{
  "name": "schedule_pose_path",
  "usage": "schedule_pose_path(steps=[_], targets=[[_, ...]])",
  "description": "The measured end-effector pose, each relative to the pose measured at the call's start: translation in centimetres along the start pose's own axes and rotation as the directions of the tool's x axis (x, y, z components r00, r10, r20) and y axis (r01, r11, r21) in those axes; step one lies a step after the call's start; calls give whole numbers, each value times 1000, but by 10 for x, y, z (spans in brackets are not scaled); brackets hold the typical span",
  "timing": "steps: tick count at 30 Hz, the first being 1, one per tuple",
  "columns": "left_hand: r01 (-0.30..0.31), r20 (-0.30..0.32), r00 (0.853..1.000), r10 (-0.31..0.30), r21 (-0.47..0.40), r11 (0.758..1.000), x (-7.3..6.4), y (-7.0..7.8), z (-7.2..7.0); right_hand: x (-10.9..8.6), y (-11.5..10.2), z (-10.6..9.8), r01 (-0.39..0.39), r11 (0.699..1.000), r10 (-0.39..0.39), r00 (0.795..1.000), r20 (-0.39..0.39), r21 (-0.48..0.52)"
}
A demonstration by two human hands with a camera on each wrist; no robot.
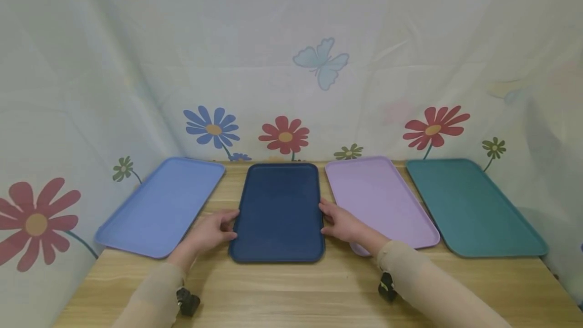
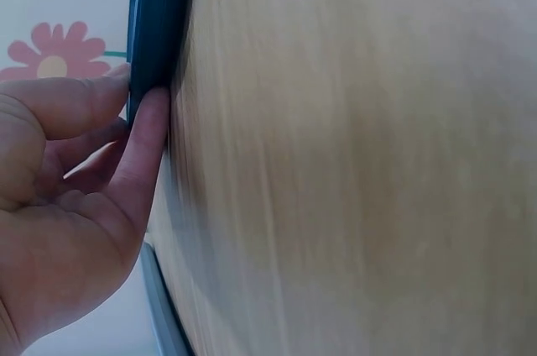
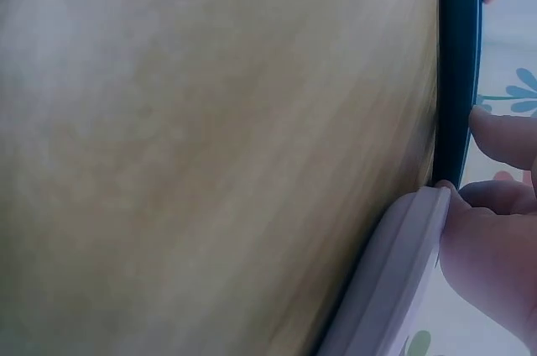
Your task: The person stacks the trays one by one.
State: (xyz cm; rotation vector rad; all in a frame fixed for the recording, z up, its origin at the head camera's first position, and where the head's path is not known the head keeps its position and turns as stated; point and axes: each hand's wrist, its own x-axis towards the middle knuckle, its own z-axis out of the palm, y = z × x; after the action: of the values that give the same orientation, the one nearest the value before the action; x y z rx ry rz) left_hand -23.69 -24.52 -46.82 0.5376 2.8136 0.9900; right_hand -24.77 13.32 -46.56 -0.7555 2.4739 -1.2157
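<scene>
A dark blue rectangular tray (image 1: pixel 279 211) lies on the wooden table between the two hands. My left hand (image 1: pixel 213 229) holds its left rim, fingers bent and fingertips right at the edge. In the left wrist view, the thumb and a finger of that hand (image 2: pixel 84 163) meet the tray's side (image 2: pixel 157 28), one digit low by the tabletop. On the opposite rim, my right hand (image 1: pixel 340 222) grips with thumb and fingers. The right wrist view has this hand (image 3: pixel 495 230) at the tray's side wall (image 3: pixel 458 62), just past a corner of the pink-lilac tray (image 3: pixel 390 272).
A light blue tray (image 1: pixel 161 206) lies at the left, angled outward. To the right are the pink-lilac tray (image 1: pixel 387 201), partly under the right forearm in view, and a green tray (image 1: pixel 473 206). A flowered curtain (image 1: pixel 255 65) hangs behind the wooden table (image 1: pixel 273 292).
</scene>
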Motion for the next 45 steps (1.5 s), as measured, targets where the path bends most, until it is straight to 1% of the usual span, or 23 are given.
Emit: schedule_pose_path(steps=[4, 7, 10, 12, 14, 18, 20, 22, 26, 29, 32, 37, 41, 45], targets=[[-2, -3, 1000, 2, 23, 1000, 1, 4, 0, -2, 0, 0, 2, 1000, -2, 1000, -14, 6], [10, -1, 1000, -10, 28, 1000, 2, 9, -1, -5, 2, -1, 15, 999, -14, 999, -35, 41], [17, -17, 1000, -16, 30, 999, 3, 16, -1, -9, 5, -1, 32, 995, -26, 998, -62, 96], [7, -46, 999, -6, 35, 999, 4, 19, 0, -13, 6, -2, 62, 992, -54, 996, -73, 113], [-20, -87, 996, 25, 55, 998, 3, 23, 1, -16, 7, -3, 92, 986, -82, 994, -72, 142], [-71, -170, 982, 83, 75, 995, 4, 33, 6, -23, 7, -7, 144, 968, -133, 989, -67, 206], [-75, -197, 977, 84, 53, 996, 4, 39, 9, -27, 7, -9, 154, 962, -140, 987, -75, 226], [-64, -212, 975, 65, 12, 998, 5, 46, 12, -31, 8, -11, 153, 961, -135, 986, -93, 230], [-41, -225, 974, 22, -82, 996, 5, 57, 19, -38, 10, -16, 142, 966, -112, 983, -143, 216], [-52, -233, 972, 18, -141, 989, 7, 66, 25, -43, 13, -19, 135, 966, -95, 978, -184, 222], [-73, -236, 972, 24, -201, 977, 10, 75, 33, -48, 15, -23, 144, 964, -95, 971, -219, 222], [-93, -222, 975, 25, -302, 949, 13, 92, 45, -54, 19, -29, 160, 957, -101, 965, -241, 240], [-94, -203, 979, 22, -349, 932, 17, 105, 54, -58, 23, -33, 147, 951, -72, 961, -268, 271], [-93, -193, 981, 18, -388, 917, 20, 116, 64, -63, 25, -37, 104, 954, -17, 955, -295, 283]])
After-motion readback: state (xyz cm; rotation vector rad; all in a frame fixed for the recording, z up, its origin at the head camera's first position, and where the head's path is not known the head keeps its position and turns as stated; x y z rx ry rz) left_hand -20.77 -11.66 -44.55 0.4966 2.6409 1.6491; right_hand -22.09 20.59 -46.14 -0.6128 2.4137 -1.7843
